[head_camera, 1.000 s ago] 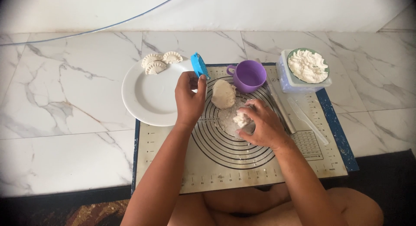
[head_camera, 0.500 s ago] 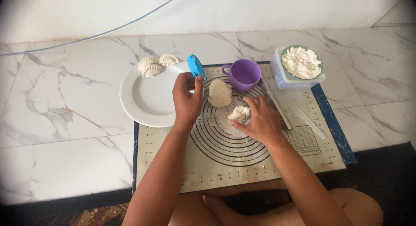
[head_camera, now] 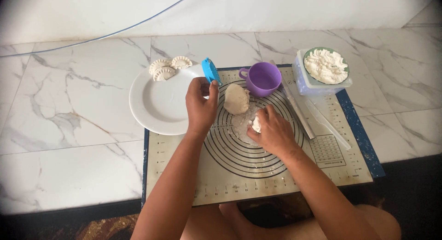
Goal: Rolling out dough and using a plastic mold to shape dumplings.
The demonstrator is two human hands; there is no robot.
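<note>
Left hand (head_camera: pixel 201 103) gripping a small blue plastic dumpling press (head_camera: pixel 211 70) at the round white plate's (head_camera: pixel 156 106) right rim; right hand (head_camera: pixel 271 129) curled around a pale dough piece (head_camera: pixel 256 125) mid-mat, on the beige ringed silicone pastry mat (head_camera: pixel 239 175); larger dough lump (head_camera: pixel 236 98) just beyond, purple plastic cup (head_camera: pixel 263 78) farther back

left hand (head_camera: pixel 201 102) curled, right hand (head_camera: pixel 271 129) cupped, palm down.

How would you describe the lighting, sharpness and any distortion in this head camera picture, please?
Head view: soft, even daylight with only faint shadows beneath the left hand and right hand; mild sheen but no harsh glare on the white plate; corners darken in a vignette; the marble floor lines bow slightly, a wide-lens curve; the mat and purple cup look reasonably sharp, though the mat's small print is unreadable.
</note>
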